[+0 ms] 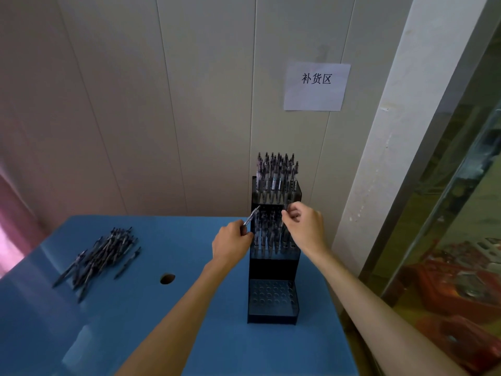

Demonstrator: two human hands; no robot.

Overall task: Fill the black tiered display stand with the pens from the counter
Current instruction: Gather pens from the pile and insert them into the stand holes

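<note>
Black tiered plastic display stand (273,270): top tier full, middle partly filled, bottom holes bare. Left hand (231,244) pinches a translucent pen (251,216); right hand (305,226) pinches another pen (282,222).

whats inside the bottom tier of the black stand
The bottom tier of the black stand shows only rows of empty round holes, no pens. Whatever lies beneath the perforated plate is hidden.

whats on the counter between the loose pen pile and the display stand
In the head view, a dark round hole in the blue counter and the left forearm lie between the pen pile and the stand.
</note>
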